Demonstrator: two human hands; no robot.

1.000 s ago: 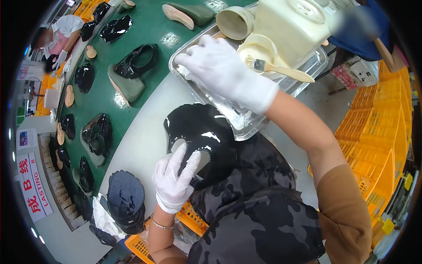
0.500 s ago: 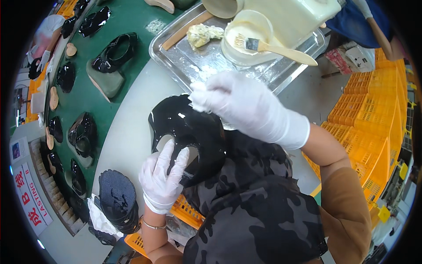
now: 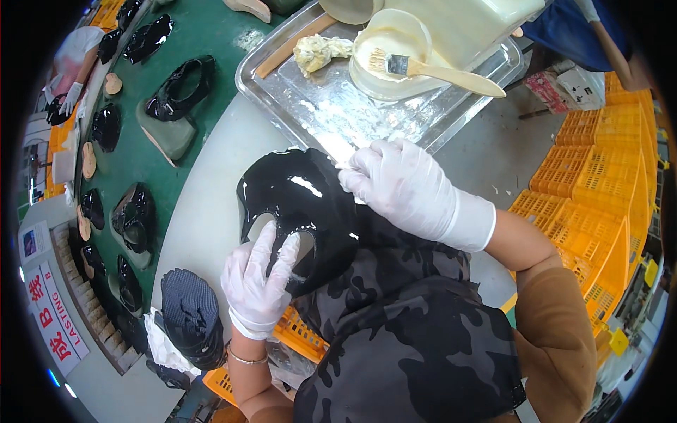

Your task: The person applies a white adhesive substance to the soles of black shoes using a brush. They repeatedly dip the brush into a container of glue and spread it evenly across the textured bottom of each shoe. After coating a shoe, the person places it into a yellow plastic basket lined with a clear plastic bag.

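One black shoe upper [image 3: 310, 211], glossy, round-edged

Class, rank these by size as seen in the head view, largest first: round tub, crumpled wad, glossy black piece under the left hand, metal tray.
1. Metal tray, partly covered
2. Glossy black piece
3. Round tub
4. Crumpled wad
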